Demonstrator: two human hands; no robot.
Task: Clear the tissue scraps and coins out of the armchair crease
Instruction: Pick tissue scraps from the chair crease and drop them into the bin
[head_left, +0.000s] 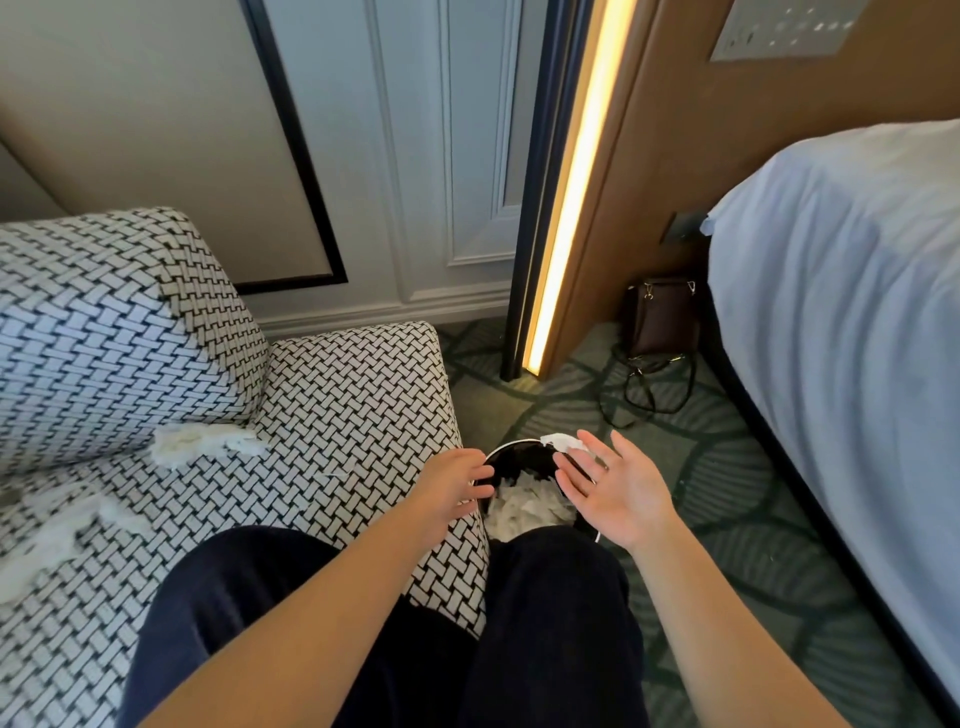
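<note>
Waste bin (511, 453): black, round, on the carpet (727, 493) just beside the armchair (353, 395), placed close so scraps can be dropped in.
Left hand (457, 486): fingers relaxed and empty, tips at the bin's near rim.
Right hand (618, 486): palm up, fingers spread, holding nothing, above the bin's far side.
Tissue scraps (205, 441): 2 white clumps lie along the seat crease; more fill the bin.
Coins: none visible.
Progress: partly done, by my judgement.

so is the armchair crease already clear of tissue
No, white tissue scraps lie along the crease of the armchair, where the back cushion meets the seat.
</note>
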